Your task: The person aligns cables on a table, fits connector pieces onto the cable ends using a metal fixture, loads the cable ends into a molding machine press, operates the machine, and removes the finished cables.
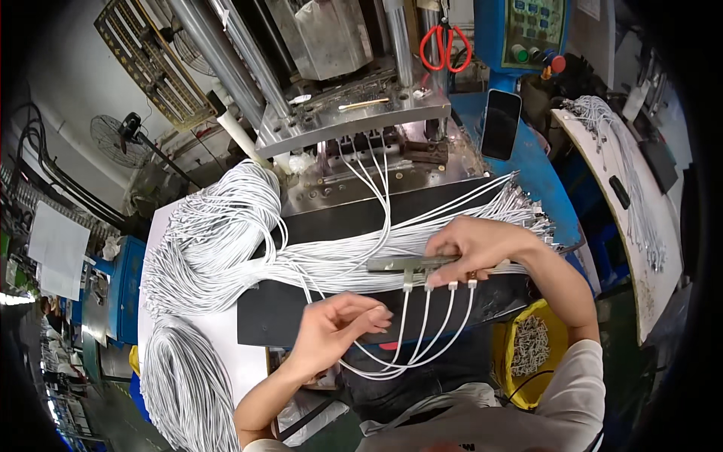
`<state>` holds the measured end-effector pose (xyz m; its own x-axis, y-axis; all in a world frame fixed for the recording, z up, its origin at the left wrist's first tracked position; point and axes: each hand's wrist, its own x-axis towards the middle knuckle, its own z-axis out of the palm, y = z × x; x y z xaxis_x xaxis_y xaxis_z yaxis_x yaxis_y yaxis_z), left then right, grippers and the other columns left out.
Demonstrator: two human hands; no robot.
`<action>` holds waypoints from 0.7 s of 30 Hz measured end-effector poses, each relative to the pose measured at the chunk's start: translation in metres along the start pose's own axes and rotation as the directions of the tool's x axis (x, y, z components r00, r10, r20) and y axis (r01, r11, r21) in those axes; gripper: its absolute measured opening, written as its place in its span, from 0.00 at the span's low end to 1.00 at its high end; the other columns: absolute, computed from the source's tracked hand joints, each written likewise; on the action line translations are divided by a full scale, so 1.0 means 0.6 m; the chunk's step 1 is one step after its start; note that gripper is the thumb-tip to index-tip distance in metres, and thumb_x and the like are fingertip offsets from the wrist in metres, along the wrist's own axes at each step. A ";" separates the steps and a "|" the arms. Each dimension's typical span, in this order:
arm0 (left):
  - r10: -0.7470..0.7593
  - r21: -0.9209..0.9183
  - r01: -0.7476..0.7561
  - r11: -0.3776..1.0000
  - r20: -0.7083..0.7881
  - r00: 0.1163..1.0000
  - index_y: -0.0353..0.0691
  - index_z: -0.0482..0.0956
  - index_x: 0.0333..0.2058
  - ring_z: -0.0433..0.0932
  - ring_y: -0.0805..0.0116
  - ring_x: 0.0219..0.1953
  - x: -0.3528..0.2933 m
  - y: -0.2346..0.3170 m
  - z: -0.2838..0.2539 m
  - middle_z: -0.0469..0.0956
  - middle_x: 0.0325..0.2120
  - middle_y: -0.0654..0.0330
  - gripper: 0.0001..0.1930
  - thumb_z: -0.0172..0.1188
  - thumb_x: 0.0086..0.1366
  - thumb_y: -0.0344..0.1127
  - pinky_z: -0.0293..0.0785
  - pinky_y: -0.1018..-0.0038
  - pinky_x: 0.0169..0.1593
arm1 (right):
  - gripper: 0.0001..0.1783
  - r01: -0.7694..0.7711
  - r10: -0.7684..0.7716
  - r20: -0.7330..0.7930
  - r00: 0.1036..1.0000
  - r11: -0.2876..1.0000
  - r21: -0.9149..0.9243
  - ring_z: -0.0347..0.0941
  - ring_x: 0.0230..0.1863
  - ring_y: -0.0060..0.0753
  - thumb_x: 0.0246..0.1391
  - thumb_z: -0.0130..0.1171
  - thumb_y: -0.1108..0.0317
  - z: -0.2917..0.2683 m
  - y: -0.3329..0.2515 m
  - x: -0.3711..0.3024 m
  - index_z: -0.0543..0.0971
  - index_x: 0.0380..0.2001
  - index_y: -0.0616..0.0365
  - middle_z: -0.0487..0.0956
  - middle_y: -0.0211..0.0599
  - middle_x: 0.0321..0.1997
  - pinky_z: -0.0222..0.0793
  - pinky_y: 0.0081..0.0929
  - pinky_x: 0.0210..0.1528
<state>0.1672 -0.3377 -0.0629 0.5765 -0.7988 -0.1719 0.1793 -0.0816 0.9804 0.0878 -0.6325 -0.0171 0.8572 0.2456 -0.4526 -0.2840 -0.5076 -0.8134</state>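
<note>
My right hand grips a dark metal bar-shaped fixture above the bundle of white cables. Several white cable ends with small connectors sit in a row along the fixture's near side. Their cables loop down and to the left, below the edge of the black mat. Left of that row, my left hand is raised with thumb and fingertips pinched together; whatever is between them, if anything, is too small to make out.
Ahead stands a press with a steel plate; several white cables run into its mould. Red-handled scissors hang above, near a control box and a phone. More coiled cables lie left. A yellow bin holds small parts.
</note>
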 end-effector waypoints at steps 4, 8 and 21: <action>0.312 0.174 -0.278 0.945 -0.218 0.925 0.26 0.76 0.50 0.85 0.61 0.47 0.034 0.054 -0.032 0.83 0.46 0.45 0.15 0.62 0.72 0.33 0.85 0.70 0.49 | 0.20 -0.051 -0.066 -0.472 0.879 0.972 -0.231 0.76 0.18 0.28 0.63 0.66 0.56 -0.037 0.027 -0.014 0.81 0.48 0.61 0.78 0.34 0.19 0.69 0.29 0.21; -0.066 -0.120 0.053 0.991 -0.109 0.992 0.20 0.73 0.52 0.86 0.56 0.46 0.180 0.071 -0.043 0.77 0.48 0.45 0.24 0.66 0.70 0.38 0.85 0.67 0.49 | 0.22 -0.093 -0.425 -0.418 0.803 0.603 -0.792 0.82 0.36 0.53 0.64 0.61 0.54 -0.104 0.060 0.066 0.79 0.49 0.63 0.82 0.50 0.34 0.78 0.45 0.39; -0.102 -0.290 0.090 0.953 -0.029 0.994 0.31 0.82 0.46 0.76 0.80 0.18 0.270 -0.017 -0.092 0.84 0.35 0.58 0.16 0.59 0.75 0.42 0.62 0.85 0.14 | 0.19 -0.247 -0.558 -0.827 0.073 0.793 -0.557 0.79 0.52 0.43 0.68 0.48 0.62 -0.320 0.234 0.568 0.79 0.57 0.51 0.82 0.43 0.55 0.73 0.43 0.53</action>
<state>0.3030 -0.4332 -0.1059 0.5782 -0.7684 -0.2742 0.4535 0.0233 0.8910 0.4227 -0.7788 -0.2155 0.5764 -0.3818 0.7225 -0.1978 -0.9230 -0.3300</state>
